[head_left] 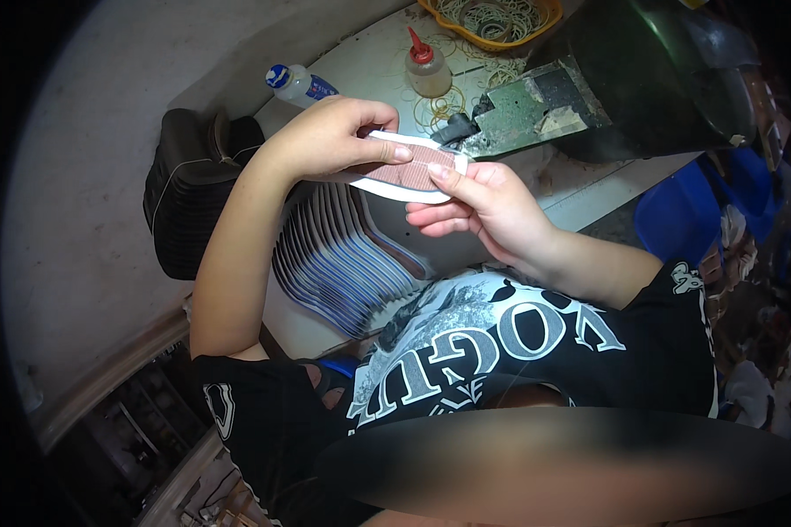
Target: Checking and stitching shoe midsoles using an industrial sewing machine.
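Note:
Before the green machine I hold a shoe insole (pixel 413 176) in both hands. Its ribbed face is pinkish brown, and a white border runs round it. My left hand (pixel 330 140) grips the left part, with the thumb flat on the ribbed face. At the right end, my right hand (pixel 505 211) pinches the insole between thumb and fingers; its lower fingers curl underneath. The insole's right tip lies close by a small black part (pixel 455 130) of the machine; whether they touch I cannot tell. The underside is hidden.
A stack of grey, blue-edged soles (pixel 343 263) stands below my hands. Left of it is a dark banded stack (pixel 193 206). Behind are a white bottle (pixel 303 85), a red-tipped squeeze bottle (pixel 429 75) and a yellow basket (pixel 536 31) of rubber bands. The green machine (pixel 536 110) blocks the right.

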A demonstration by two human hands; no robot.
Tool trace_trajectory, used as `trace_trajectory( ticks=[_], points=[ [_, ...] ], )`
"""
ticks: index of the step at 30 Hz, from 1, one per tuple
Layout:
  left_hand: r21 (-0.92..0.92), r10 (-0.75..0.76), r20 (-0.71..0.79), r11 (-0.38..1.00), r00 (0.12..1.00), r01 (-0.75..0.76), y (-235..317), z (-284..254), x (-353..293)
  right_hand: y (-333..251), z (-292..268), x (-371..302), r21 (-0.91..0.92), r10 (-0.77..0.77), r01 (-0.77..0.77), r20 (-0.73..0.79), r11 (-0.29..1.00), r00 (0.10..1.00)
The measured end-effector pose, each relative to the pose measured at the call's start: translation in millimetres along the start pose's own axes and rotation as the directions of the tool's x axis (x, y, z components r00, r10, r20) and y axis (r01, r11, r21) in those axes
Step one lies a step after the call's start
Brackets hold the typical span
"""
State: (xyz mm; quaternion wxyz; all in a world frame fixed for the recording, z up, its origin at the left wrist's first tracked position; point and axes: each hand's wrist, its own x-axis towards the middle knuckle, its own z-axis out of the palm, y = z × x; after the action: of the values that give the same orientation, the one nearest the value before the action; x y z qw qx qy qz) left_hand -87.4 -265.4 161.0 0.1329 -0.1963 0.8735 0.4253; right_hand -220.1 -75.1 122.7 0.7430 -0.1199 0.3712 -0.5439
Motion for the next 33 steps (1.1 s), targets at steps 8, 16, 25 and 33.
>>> trace_trajectory(
  ticks=[8, 16, 25, 33],
  points=[
    [-0.248, -0.289, 0.027, 0.925, 0.957, 0.287, 8, 19, -19, -3, 1, 1, -0.09, -0.015, 0.013, -0.025, 0.996, 1.0],
    [-0.333, -0.287, 0.026, 0.901, 0.958, 0.279, 14, 38, -26, 0, -4, 4, -0.149, -0.045, 0.046, 0.011, 0.988, 0.999],
    [-0.367, -0.457, -0.065, 0.837, 0.887, 0.405, 42, 59, -34, -1, -13, 4, -0.279, -0.116, 0.117, 0.019, 0.953, 0.993],
    [-0.561, -0.489, -0.05, 0.735, 0.871, 0.381, 41, 70, -31, -4, -16, 5, -0.328, -0.113, 0.125, 0.056, 0.937, 0.992]
  ],
)
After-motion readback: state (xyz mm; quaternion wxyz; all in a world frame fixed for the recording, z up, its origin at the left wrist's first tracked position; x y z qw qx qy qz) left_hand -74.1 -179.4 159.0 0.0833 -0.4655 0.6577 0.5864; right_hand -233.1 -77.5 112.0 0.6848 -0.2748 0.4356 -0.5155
